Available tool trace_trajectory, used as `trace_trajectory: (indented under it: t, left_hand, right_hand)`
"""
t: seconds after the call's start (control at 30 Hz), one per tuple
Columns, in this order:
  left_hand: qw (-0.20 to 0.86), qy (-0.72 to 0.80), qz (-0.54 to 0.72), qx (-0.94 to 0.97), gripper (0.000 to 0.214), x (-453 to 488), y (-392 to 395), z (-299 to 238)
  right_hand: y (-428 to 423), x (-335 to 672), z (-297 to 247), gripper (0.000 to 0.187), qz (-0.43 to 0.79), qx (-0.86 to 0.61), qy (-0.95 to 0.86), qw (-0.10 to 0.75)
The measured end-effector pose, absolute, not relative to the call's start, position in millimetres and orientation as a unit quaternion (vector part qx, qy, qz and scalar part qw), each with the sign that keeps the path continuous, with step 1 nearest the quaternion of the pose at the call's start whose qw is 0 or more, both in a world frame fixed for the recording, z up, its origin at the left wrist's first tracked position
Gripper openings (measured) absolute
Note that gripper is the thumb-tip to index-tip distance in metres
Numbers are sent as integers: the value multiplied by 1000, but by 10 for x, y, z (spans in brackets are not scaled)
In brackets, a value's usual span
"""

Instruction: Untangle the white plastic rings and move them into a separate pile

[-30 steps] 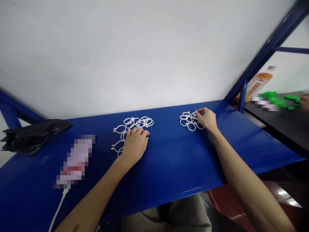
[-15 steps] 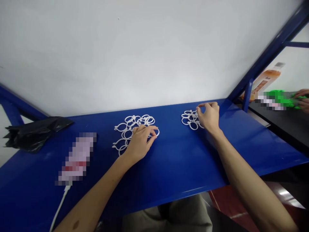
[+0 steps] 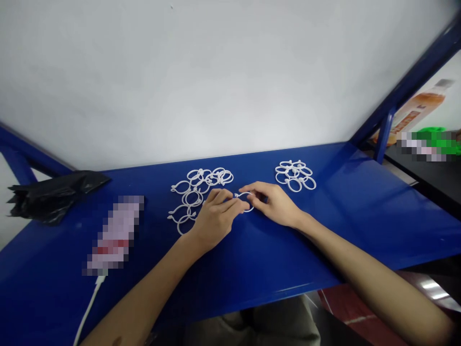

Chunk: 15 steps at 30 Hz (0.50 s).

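One white plastic ring (image 3: 245, 202) is pinched between both hands just above the blue table (image 3: 273, 250). My left hand (image 3: 214, 218) grips its left side with closed fingers, and my right hand (image 3: 272, 204) grips its right side. A loose pile of white rings (image 3: 198, 190) lies just left of and behind my left hand. A smaller, tidier cluster of white rings (image 3: 295, 175) lies farther back, to the right of my right hand.
A blurred pink-white object (image 3: 113, 235) with a white cable (image 3: 88, 310) lies at the left. A black plastic bag (image 3: 50, 194) sits at the far left edge. Blue frame posts (image 3: 383, 134), an orange bottle (image 3: 414, 110) and green parts (image 3: 435, 139) are at the right.
My right hand left the small ring cluster and came to the middle. My left hand drew one ring out of the left pile; both hands now hold it.
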<state>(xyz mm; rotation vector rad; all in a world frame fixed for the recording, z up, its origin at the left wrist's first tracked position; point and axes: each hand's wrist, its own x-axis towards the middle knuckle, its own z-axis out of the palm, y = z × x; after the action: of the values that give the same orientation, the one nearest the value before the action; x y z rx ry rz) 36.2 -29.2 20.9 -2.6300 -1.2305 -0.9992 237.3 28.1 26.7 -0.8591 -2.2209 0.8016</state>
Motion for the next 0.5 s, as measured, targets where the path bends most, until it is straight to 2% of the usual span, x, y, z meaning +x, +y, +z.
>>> trace_trajectory:
  t: [0.1, 0.27, 0.5]
  left_hand:
    - [51, -438, -336, -832, 18, 359, -283, 207]
    - [49, -498, -357, -789, 26, 342, -246, 177]
    - [8, -502, -348, -792, 7, 345, -228, 159]
  right_hand:
    - [310, 2393, 262, 23, 304, -350, -821, 332]
    - [314, 2400, 252, 22, 334, -361, -798, 349]
    - [272, 2369, 254, 21, 312, -336, -831, 316]
